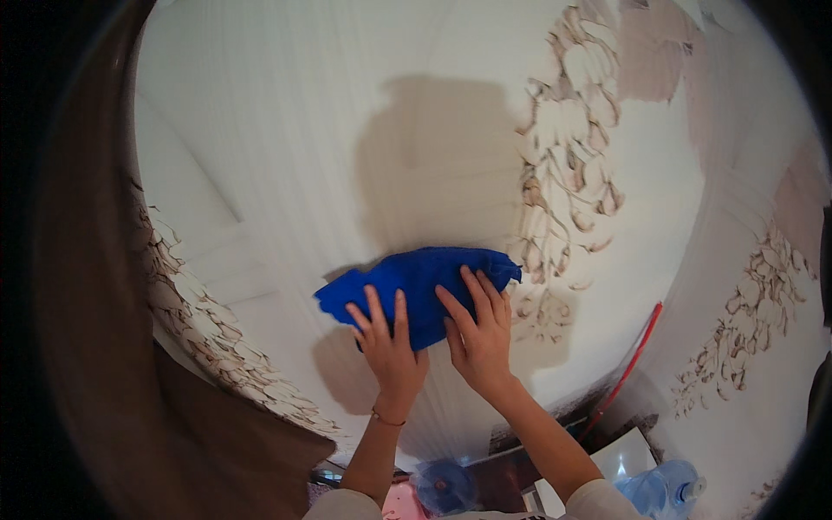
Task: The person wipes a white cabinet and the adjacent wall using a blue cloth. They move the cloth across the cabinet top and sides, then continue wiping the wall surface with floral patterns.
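Note:
A blue cloth (416,292) lies bunched against a white wall (292,162), held there under both my hands. With fingers spread, my left hand (390,351) presses on the cloth's lower left part. A thin bracelet circles that wrist. My right hand (481,331) bears on the right part, its fingertips close to the cloth's crumpled right end. Just right of the cloth, a brown-lined floral pattern (565,175) runs down the wall. My shadow falls on the wall above and around the cloth.
A brown curtain (97,325) hangs along the left. Below right, a red stick (624,370) leans near the wall corner, above a large clear blue water bottle (660,487). A round blue object (445,486) and a pink item (404,502) sit at the bottom. Pinkish patches (650,55) mark the upper wall.

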`<state>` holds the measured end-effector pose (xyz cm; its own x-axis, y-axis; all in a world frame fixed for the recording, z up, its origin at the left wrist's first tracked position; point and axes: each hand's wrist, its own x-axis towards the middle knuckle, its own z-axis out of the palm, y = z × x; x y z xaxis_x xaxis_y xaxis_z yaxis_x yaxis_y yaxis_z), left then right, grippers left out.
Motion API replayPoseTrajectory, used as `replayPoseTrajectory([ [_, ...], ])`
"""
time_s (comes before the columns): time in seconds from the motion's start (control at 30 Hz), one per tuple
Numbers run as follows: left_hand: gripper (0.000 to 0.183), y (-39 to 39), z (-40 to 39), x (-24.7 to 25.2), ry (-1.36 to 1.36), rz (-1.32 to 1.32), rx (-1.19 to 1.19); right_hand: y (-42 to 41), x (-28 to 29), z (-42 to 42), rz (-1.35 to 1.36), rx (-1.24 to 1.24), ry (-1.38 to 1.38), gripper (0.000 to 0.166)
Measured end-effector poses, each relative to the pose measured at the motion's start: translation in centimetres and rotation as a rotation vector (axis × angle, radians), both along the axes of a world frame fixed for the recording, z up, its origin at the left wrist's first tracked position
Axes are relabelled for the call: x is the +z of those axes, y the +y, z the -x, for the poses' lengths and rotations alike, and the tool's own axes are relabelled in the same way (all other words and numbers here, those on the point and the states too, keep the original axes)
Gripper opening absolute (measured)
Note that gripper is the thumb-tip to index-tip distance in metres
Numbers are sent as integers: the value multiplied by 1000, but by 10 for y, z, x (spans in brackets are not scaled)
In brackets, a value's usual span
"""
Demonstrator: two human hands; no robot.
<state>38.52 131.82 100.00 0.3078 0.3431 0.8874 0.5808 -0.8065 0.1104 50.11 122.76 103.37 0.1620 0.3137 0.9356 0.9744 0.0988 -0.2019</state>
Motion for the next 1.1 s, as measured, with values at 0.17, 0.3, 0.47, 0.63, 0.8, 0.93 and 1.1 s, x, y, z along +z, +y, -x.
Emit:
replayPoseTrajectory([
  [0.17,65,29,6,-84,288,83,73,39,-92,7,190,-72,56,35],
  [0.3,61,30,10,-142,375,25,-66,39,-172,3,160,-98,102,32],
  [0.47,63,37,15,-77,326,34,7,58,-100,2,-24,-42,124,34],
  [0.63,51,57,24,49,-112,-122,60,72,35,6,-67,-3,-38,42],
  [0.8,50,57,15,11,-45,-24,181,85,-3,5,46,-93,-186,46],
  [0.93,44,39,12,-95,178,133,241,65,-103,-8,266,45,-105,49],
  [1.1,45,27,13,-152,255,140,90,43,-165,-27,340,174,-35,42],
])
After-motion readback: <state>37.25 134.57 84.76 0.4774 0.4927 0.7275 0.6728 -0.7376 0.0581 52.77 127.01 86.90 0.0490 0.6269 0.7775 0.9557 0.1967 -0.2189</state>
